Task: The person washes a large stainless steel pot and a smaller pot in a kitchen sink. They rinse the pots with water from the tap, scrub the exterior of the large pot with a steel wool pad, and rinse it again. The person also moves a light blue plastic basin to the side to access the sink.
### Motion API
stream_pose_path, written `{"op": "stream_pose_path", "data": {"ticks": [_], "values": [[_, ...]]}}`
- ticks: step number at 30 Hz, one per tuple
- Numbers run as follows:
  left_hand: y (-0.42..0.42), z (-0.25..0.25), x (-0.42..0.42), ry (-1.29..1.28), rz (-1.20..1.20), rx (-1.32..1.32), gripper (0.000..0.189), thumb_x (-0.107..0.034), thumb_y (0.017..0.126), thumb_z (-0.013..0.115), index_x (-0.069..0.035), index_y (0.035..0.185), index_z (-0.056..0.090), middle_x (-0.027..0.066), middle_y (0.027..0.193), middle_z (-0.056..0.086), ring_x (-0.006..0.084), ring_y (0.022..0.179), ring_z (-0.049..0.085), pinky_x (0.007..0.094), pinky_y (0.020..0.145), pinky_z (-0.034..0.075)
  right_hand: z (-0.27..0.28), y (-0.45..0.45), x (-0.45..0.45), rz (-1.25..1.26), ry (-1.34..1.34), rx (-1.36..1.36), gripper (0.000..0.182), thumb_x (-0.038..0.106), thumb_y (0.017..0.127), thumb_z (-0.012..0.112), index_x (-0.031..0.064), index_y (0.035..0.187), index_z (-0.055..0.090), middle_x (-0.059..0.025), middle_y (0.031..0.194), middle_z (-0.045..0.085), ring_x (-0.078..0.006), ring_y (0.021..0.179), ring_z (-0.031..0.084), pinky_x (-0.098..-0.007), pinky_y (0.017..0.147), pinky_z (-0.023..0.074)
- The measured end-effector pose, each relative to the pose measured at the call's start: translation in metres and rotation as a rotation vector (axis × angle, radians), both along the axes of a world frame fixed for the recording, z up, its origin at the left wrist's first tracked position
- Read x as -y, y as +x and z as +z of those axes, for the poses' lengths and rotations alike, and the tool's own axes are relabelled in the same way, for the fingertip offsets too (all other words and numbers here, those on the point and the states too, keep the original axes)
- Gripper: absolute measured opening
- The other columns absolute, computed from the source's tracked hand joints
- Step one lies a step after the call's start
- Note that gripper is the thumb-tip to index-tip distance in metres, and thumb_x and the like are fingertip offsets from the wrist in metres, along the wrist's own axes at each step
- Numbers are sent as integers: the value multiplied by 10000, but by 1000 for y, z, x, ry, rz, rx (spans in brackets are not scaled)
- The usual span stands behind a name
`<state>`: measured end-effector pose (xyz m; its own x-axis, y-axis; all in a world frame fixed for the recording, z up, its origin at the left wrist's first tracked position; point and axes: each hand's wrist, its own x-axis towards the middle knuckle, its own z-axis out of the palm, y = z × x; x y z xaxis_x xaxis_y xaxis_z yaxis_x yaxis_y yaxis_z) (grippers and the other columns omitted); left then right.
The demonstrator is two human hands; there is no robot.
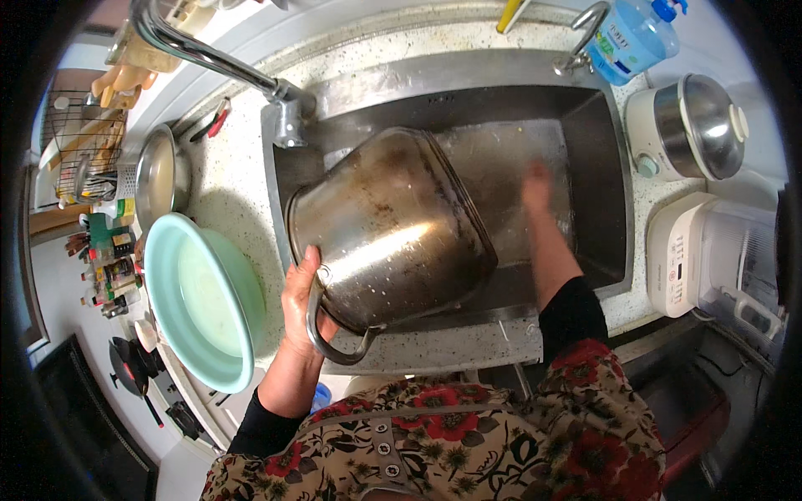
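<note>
A large stainless steel pot (pixel 388 232) lies tilted on its side over the left part of the metal sink (pixel 601 188), its sooty base facing right. Brown stains and water drops mark its wall. My left hand (pixel 304 294) grips the pot's rim beside the looped side handle, thumb on the outer wall, its other fingers mostly hidden. To the right of the pot, my right hand (pixel 537 185) reaches over the sink floor; it is blurred, and whether it holds anything cannot be made out. The chrome faucet (pixel 290 122) hangs over the sink's left end.
Left of the sink stand a mint-green plastic basin (pixel 250 300) with cloudy liquid and a steel bowl (pixel 182 169). At right are a small electric cooker (pixel 683 131), a white appliance (pixel 677 250) and a blue detergent bottle (pixel 633 41). A red-handled tool (pixel 218 123) lies behind the bowl.
</note>
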<state>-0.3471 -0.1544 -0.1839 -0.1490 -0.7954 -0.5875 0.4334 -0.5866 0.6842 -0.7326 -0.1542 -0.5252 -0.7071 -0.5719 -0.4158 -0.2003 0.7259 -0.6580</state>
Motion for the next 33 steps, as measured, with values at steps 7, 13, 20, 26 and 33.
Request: {"op": "stream_pose_path", "data": {"ticks": [7,13,20,26,33], "values": [[-21,-6,2,34,107,-6,455,-320,949,561,42,1217,499,168,1123,615,270,1015,627,424,897,513,27,-17,-28,-677,-362,1342,256,292,918,608,42,972,634,-82,880,642,-196,846,618,-304,734,502],[-36,-25,2,27,129,6,503,-373,958,530,7,1282,471,143,1180,594,268,1046,598,419,938,481,271,101,-2,-188,-620,1111,186,168,922,559,15,934,664,-131,901,696,-221,823,675,-363,786,546],[-70,-12,10,131,210,-168,399,-285,1007,431,-5,1287,475,144,1245,575,283,1125,567,441,996,438,316,174,3,880,-718,-454,535,194,815,642,57,1316,513,-137,1393,477,-276,1334,390,-446,1118,250],[-62,2,13,215,197,-231,449,-331,1006,424,-3,1311,458,151,1299,538,301,1184,522,445,1025,407,160,75,-29,144,-367,198,450,288,979,430,39,1348,496,-141,1378,501,-260,1276,455,-347,1065,322],[-33,2,10,240,222,-213,487,-362,1000,433,-3,1329,433,167,1289,533,310,1168,525,454,1025,408,14,-45,-46,-153,122,-10,433,296,917,538,45,1269,564,-178,1209,617,-327,1030,622,-381,912,444]]}}
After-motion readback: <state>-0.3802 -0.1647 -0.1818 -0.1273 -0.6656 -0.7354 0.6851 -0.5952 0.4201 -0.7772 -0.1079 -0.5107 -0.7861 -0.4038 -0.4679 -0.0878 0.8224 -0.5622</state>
